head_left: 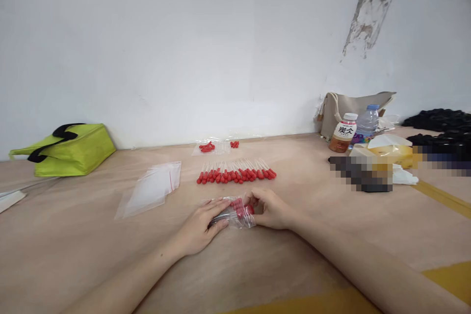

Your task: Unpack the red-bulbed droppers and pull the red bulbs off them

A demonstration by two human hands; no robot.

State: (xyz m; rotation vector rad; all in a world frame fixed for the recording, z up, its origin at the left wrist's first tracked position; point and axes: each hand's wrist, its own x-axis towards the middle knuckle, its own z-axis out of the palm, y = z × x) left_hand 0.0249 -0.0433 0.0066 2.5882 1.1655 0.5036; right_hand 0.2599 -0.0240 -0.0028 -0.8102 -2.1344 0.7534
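Note:
A clear plastic bag with red-tipped sticks inside lies on the table in front of me. My left hand holds the bag's left part, with long fingers over the top and the thumb along the near side. At the bag's right end, my right hand has thumb and fingers closed on the plastic, close to the red tips. Just beyond both hands, a row of red-tipped sticks lies side by side, tips toward me. Left of that row is a fanned stack of flat clear bags.
By the wall lie filled clear bags with red-tipped sticks. A lime-green bag sits far left. On the right are a brown drink bottle, a clear bottle, a beige bag and a yellow packet.

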